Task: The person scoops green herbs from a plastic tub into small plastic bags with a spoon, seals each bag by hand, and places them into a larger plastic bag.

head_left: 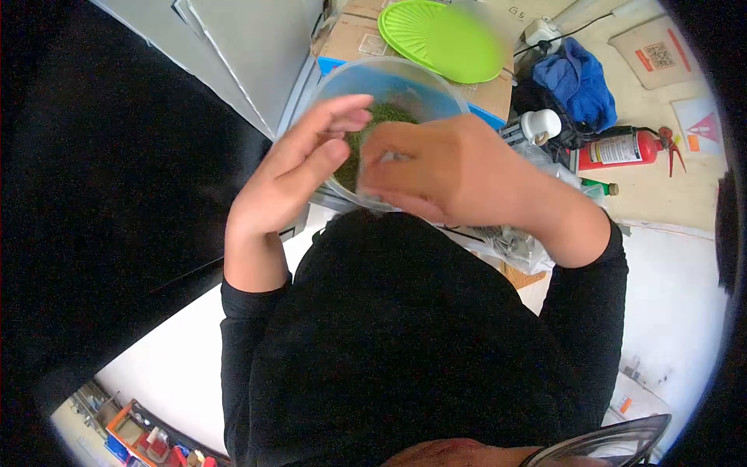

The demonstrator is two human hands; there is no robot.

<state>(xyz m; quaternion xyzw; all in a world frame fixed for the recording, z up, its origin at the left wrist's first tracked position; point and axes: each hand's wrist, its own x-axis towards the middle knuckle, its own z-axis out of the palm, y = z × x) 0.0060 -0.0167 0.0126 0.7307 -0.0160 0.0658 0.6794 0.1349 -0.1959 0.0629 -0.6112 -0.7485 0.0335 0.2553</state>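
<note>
A round translucent plastic tub (336, 80) stands before me, with a green, crumbly, leafy material (389, 115) inside. My left hand (284, 171) is over the tub's left side, thumb and fingers curved but apart, holding nothing that I can see. Above the right part of the tub is my right hand (443, 163), its fingers curled together and slightly blurred. A small pale patch shows between those fingers; what it is cannot be made out. The two hands are close together without touching, and they hide much of the tub's contents.
Behind the tub, a lime-green ribbed lid (443, 43) lies on a cardboard box (354, 39). To the right are a blue cloth (576, 86), a white-capped item (540, 124), a red fire extinguisher (622, 149) and clear plastic bags (523, 247). A grey panel (233, 47) stands at the left.
</note>
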